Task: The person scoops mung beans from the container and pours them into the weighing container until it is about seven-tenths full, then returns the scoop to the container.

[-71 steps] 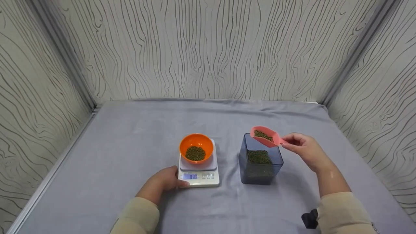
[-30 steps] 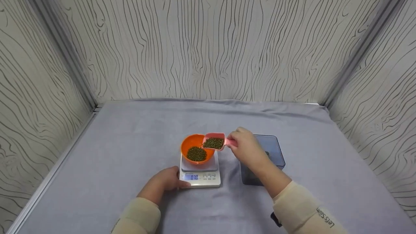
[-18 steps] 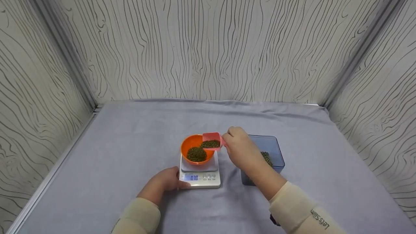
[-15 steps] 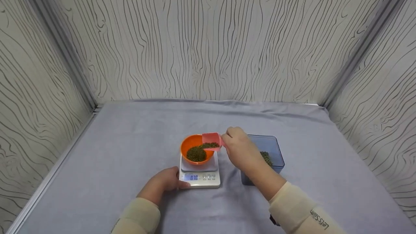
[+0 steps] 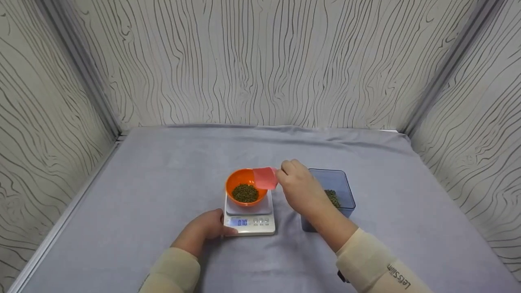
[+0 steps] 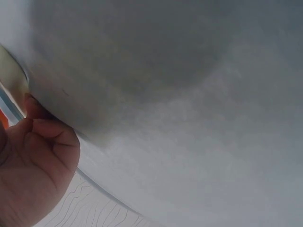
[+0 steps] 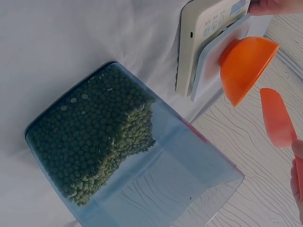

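An orange bowl with green mung beans in its bottom sits on a white digital kitchen scale. My left hand grips the scale's left side, thumb at the front edge; in the left wrist view, the fingers of this hand are curled at the scale's edge. My right hand pinches the handle of a pink scoop, tipped over the bowl's right rim. The scoop's inside is hidden in the head view. From the right wrist, the scoop appears apart from the bowl.
A clear bluish square container, partly hidden by my right forearm, stands right of the scale. In the right wrist view, mung beans lie heaped in it. Grey cloth covers the table; wood-patterned panels stand around it.
My right hand has carried the loaded scoop left from the container to the bowl and tipped it, pouring beans in. The left hand has stayed at the scale.
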Demonstrator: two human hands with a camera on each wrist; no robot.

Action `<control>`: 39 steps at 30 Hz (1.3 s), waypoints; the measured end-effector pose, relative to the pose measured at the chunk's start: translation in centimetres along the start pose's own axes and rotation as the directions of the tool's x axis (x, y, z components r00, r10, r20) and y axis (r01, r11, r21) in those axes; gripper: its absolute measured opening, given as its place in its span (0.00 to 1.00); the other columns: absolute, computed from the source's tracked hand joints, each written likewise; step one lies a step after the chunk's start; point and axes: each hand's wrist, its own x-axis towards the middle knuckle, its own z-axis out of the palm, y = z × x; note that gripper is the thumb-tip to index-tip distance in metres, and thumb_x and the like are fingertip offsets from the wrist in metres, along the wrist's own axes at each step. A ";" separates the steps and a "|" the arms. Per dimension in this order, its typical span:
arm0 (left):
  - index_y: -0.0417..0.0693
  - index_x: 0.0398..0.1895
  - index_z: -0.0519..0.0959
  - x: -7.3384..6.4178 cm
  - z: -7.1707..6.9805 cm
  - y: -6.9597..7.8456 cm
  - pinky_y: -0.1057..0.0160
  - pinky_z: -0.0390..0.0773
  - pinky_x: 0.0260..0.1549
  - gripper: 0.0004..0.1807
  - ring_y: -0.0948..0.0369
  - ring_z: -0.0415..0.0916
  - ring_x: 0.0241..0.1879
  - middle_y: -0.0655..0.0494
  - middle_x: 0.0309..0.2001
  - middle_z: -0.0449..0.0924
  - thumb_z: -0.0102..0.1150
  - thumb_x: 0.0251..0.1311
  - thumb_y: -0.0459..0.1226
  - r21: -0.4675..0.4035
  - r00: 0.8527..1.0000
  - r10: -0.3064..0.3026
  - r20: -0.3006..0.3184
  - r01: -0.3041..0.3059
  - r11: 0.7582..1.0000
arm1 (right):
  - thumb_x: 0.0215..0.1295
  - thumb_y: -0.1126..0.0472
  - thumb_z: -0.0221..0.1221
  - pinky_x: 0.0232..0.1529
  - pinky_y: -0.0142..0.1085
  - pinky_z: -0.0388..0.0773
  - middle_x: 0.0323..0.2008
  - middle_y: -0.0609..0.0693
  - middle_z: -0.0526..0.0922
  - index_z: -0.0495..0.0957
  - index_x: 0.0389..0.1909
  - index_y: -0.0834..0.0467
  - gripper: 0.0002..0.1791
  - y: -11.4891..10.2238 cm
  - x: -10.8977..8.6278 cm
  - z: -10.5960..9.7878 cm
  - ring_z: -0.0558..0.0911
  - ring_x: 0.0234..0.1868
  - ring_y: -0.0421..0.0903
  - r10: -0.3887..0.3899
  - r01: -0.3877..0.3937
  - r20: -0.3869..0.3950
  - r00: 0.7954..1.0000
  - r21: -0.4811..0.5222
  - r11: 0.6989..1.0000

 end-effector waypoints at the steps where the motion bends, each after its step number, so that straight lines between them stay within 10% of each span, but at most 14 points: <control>1: 0.45 0.41 0.73 0.0 0.0 0.0 0.52 0.69 0.43 0.26 0.55 0.69 0.34 0.54 0.31 0.74 0.72 0.41 0.47 0.000 1.000 -0.003 0.000 0.003 1.000 | 0.49 0.77 0.56 0.32 0.36 0.70 0.27 0.51 0.71 0.78 0.28 0.61 0.09 0.0 0.0 0.0 0.69 0.29 0.47 0.006 -0.006 0.000 1.000 0.005 1.000; 11: 0.45 0.43 0.73 0.2 0.0 -0.1 0.50 0.68 0.46 0.28 0.54 0.69 0.35 0.54 0.33 0.74 0.71 0.40 0.48 0.006 1.000 -0.027 -0.002 0.027 1.000 | 0.49 0.71 0.64 0.33 0.37 0.69 0.24 0.50 0.70 0.78 0.26 0.61 0.05 1.4 -0.3 0.3 0.70 0.29 0.49 0.130 -0.115 -0.059 0.990 0.211 0.971; 25: 0.45 0.40 0.72 -0.2 0.0 0.1 0.56 0.70 0.35 0.25 0.56 0.69 0.30 0.53 0.28 0.73 0.71 0.41 0.46 -0.027 0.999 -0.030 0.013 0.030 0.999 | 0.51 0.66 0.65 0.40 0.41 0.74 0.31 0.52 0.79 0.81 0.32 0.62 0.07 5.9 -1.5 -2.7 0.77 0.36 0.47 0.450 -0.472 0.161 0.878 0.434 0.767; 39: 0.46 0.43 0.73 0.0 0.0 0.0 0.53 0.70 0.40 0.28 0.55 0.70 0.33 0.54 0.31 0.74 0.71 0.40 0.48 -0.023 0.999 -0.038 0.011 0.038 0.999 | 0.53 0.65 0.63 0.34 0.38 0.72 0.31 0.50 0.79 0.81 0.30 0.58 0.03 10.5 -4.0 -8.0 0.75 0.32 0.44 0.358 -0.511 0.428 0.830 0.326 0.796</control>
